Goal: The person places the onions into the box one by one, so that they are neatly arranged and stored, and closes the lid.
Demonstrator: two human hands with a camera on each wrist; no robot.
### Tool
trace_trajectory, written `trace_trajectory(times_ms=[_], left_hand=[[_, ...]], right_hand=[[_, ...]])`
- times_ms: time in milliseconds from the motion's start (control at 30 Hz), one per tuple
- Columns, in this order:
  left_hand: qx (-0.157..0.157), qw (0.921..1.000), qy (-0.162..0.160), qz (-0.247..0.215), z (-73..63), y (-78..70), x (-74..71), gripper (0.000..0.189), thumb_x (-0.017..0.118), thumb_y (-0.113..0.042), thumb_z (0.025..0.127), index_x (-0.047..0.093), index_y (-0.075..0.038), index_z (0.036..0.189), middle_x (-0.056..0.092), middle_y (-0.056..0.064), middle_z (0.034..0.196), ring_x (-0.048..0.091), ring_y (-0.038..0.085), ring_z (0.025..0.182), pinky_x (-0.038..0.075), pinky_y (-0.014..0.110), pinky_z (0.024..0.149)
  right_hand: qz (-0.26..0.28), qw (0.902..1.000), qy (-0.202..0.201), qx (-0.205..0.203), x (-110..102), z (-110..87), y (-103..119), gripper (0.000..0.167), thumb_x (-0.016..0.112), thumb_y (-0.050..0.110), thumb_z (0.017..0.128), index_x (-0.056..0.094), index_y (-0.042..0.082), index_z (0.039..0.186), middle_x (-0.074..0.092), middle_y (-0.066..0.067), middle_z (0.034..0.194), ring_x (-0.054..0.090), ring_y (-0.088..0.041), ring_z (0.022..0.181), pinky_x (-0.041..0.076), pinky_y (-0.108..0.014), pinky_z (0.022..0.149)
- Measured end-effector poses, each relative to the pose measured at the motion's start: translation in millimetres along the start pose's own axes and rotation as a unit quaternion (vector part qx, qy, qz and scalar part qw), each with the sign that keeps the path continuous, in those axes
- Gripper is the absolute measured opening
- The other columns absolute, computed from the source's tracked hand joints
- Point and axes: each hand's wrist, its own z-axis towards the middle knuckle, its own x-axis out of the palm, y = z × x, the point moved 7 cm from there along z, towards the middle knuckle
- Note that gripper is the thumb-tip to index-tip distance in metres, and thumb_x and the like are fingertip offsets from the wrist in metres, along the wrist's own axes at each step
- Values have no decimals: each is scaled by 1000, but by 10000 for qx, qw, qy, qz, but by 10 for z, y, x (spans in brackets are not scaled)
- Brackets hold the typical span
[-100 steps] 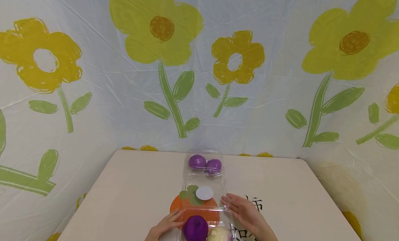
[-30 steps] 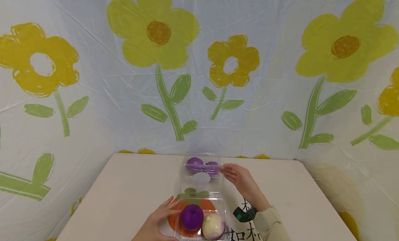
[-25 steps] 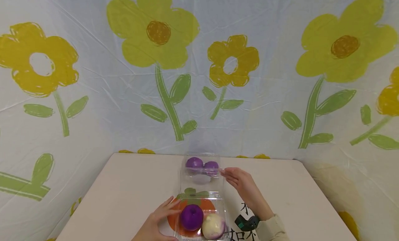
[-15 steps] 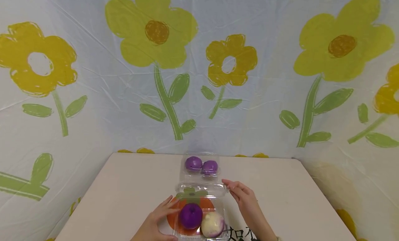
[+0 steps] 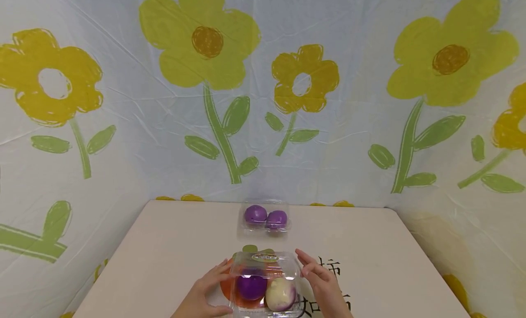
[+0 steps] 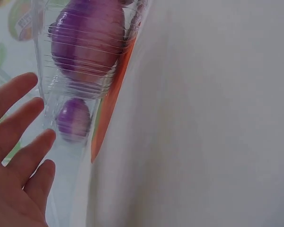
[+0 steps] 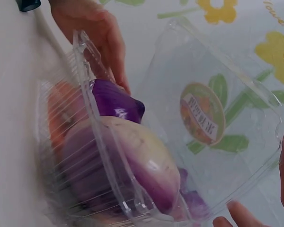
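A clear plastic clamshell box (image 5: 233, 300) stands near the table's front. Inside lie a glossy deep-purple round vegetable (image 5: 251, 286) and, right of it, a white-and-purple turnip-like one (image 5: 281, 294). Its hinged lid (image 7: 203, 113), with an oval printed sticker, slants up over them, partly raised. My right hand (image 5: 326, 288) is at the lid's right edge, fingers spread and fairly straight; in the right wrist view its fingertips (image 7: 234, 210) meet the lid's rim. My left hand (image 5: 203, 293) is beside the box's left wall, its fingers (image 6: 23, 113) extended and apart.
Behind stands a second clear box (image 5: 286, 228) containing two purple round vegetables (image 5: 255, 214). The pale cloth on the table (image 5: 181, 245) has an orange persimmon print and black characters (image 5: 330, 265). A flower-patterned curtain (image 5: 353, 140) surrounds the table's back and sides.
The lid, laid back flat earlier, has swung up and toward me over the near box. My right hand followed it nearer; my left hand has stayed beside the box lately.
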Motion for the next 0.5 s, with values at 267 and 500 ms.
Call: trace_trajectory(times_ms=[267,500], left_hand=[[-1970,9724,-675,-1053,-65,61,-123,28,51,-2,101,64,-3,126,68,13,124,62,16,119,44,21,100],[-3080,9204,-440,-2366,-122,96,14,35,43,-16,107,62,13,103,71,6,85,62,8,65,54,22,58]], right_hand=[[423,9986,317,82,-40,-72,-152,39,56,-6,92,44,-16,127,46,-13,147,49,-4,129,37,-16,104],[743,9882,1228,527,-35,-112,-328,56,57,-3,94,33,-6,145,42,-16,149,49,-7,128,40,-23,105]])
